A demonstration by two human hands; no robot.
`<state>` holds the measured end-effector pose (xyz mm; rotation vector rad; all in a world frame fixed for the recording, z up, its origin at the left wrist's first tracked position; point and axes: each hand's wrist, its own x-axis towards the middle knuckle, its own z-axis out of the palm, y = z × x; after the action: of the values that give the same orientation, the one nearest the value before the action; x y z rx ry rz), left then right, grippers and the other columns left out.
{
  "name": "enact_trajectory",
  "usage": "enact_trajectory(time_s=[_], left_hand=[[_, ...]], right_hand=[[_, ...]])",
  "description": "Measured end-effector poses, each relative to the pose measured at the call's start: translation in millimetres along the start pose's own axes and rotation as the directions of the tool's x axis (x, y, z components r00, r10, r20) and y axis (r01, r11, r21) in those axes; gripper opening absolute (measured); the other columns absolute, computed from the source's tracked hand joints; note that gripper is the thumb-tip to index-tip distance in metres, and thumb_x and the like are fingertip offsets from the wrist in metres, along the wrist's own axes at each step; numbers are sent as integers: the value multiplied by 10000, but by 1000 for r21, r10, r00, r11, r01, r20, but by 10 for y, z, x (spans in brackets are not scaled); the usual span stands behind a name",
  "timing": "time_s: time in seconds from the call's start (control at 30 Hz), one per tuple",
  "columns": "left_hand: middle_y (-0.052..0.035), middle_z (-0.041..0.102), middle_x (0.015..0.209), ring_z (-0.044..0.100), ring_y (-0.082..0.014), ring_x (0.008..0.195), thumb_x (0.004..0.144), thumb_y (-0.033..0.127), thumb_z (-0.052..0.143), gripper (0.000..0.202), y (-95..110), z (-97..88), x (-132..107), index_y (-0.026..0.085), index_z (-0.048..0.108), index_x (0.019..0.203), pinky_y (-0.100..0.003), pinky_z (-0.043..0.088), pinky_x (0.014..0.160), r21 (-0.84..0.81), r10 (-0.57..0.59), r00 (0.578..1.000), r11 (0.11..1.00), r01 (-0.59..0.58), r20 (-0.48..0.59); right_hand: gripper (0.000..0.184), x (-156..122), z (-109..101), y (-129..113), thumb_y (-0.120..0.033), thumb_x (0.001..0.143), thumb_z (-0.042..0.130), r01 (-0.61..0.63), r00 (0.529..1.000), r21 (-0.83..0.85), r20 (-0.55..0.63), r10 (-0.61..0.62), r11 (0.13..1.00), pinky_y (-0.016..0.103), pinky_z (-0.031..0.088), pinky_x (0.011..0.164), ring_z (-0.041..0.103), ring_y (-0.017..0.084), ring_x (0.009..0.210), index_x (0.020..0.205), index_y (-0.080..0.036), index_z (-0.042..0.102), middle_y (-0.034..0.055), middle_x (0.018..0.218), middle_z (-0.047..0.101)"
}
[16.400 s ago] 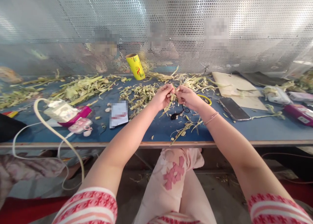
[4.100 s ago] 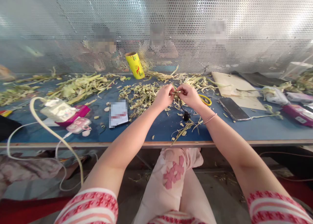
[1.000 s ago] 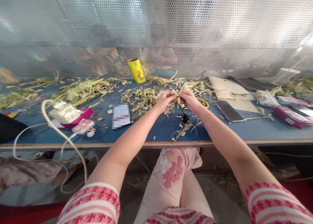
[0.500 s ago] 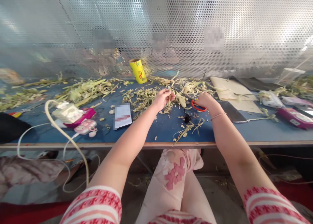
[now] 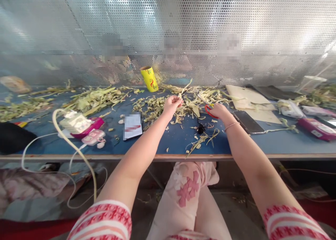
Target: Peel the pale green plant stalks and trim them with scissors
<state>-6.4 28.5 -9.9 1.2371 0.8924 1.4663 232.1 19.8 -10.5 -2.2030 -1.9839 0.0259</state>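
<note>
Over the blue table [image 5: 160, 145], my left hand [image 5: 172, 106] is closed, its fingertips pinching a pale dried plant stem [image 5: 181, 94]. Scissors [image 5: 208, 108] with red and yellow handles are gripped in my right hand [image 5: 220, 112]; their blades point up and left, apart from the left hand. Beneath and around both hands lies a loose heap of dry, pale green plant scraps [image 5: 149, 107]. A small black object [image 5: 201, 128] rests on the table between my forearms.
A yellow tube [image 5: 149, 79] stands tilted near the perforated metal screen [image 5: 168, 19]. To the left are a phone [image 5: 133, 125], a power adapter with cables [image 5: 76, 121] and a plant pile [image 5: 97, 97]. On the right lie a dark phone [image 5: 249, 122] and cardboard [image 5: 252, 99].
The left fingertips now pinch a pale stem slightly farther back. The scissors' blades have swung into clearer view, pointing up and left. The whole view has shifted slightly downward in the frame.
</note>
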Motion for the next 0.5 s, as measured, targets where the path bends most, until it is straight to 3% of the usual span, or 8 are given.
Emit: enact_trajectory(time_s=[0.13, 0.27, 0.37, 0.5], left_hand=[[25, 645, 679, 575, -69, 570, 713, 170, 684, 187, 33, -14, -9, 169, 500, 746, -230, 487, 637, 2, 1, 999, 1000, -1, -44], [40, 605, 647, 546, -70, 529, 715, 173, 681, 179, 11, -43, 9, 170, 503, 742, -238, 467, 601, 22, 42, 996, 999, -40, -85], [51, 572, 623, 533, -76, 519, 718, 172, 681, 185, -7, -60, 32, 173, 497, 730, -249, 456, 600, 40, 58, 991, 998, -54, -118], [49, 567, 605, 530, -84, 524, 711, 146, 676, 184, -10, -49, 34, 173, 494, 711, -258, 451, 612, 65, 58, 990, 997, -51, -125]], right_hand=[[517, -35, -5, -48, -374, 816, 525, -4, 969, 141, -244, 38, 990, 372, 454, 876, 562, 335, 1098, 1157, 13, 506, 281, 1145, 577], [456, -61, 10, -154, -388, 798, 558, 242, 879, 117, -447, -166, 963, 444, 416, 938, 500, 337, 1105, 1083, -38, 493, 248, 1113, 547], [539, -102, 39, -240, -516, 761, 595, 379, 797, 49, -525, -300, 924, 504, 384, 962, 476, 349, 1077, 1043, -70, 487, 229, 1088, 530], [548, -175, 66, -336, -545, 762, 587, 424, 775, 9, -521, -358, 906, 503, 372, 969, 481, 343, 1058, 1033, -81, 482, 222, 1076, 533]])
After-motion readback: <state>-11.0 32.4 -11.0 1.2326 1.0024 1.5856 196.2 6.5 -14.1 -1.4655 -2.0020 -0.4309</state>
